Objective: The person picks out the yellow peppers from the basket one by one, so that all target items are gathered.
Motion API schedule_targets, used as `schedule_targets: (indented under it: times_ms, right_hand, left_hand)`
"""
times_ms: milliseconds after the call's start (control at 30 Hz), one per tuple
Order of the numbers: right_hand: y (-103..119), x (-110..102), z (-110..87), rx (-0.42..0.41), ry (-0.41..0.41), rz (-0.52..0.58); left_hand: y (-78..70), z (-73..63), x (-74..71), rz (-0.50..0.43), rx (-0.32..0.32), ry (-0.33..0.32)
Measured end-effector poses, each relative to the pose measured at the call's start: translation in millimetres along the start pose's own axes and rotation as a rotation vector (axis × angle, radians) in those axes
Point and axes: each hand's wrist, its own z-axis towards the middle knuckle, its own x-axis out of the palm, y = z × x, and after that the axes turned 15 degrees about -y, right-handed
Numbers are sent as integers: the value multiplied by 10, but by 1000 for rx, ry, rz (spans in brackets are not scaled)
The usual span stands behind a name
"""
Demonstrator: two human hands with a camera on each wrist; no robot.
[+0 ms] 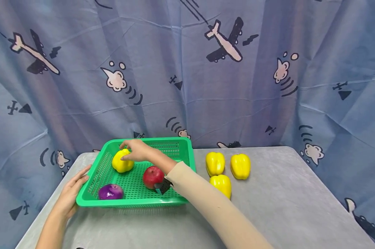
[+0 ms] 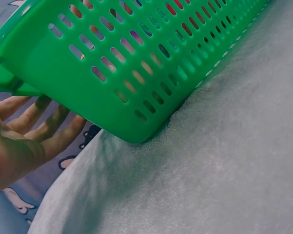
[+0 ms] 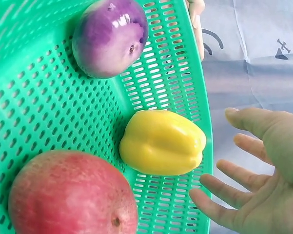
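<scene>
A yellow bell pepper (image 1: 122, 162) sits inside the green plastic basket (image 1: 134, 204), near its back left corner. My right hand (image 1: 135, 150) hovers over that pepper. In the right wrist view, the right hand (image 3: 268, 170) has spread fingers and a gap separates it from the bell pepper (image 3: 163, 142). My left hand (image 1: 69, 195) rests against the basket's left side. Its extended fingers show beneath the rim in the left wrist view, where the left hand (image 2: 24, 136) is partly cut off. A round purple vegetable (image 1: 110, 192) and a round red fruit (image 1: 153, 177) also lie in the basket.
Three more yellow bell peppers stand right of the basket: one behind (image 1: 215, 164), one farther right (image 1: 240, 166), and a nearer one (image 1: 221, 185) partly covered by my right sleeve. The grey table (image 1: 287, 197) meets a blue patterned curtain (image 1: 162, 69) at the back.
</scene>
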Motion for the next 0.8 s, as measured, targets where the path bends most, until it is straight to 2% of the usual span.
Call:
schedule_targets:
  times_ms: [200,433,800]
  right_hand:
    - [11,52,56,2,-3,-28]
    - [-6,174,119,15,-37,-61]
    - [-53,367,189,106,-59,-103]
  left_hand:
    - [8,-8,14,-13,4,2]
    - [1,-10,24,-16,-23,8]
    - [-5,-14,21,-5,4,0]
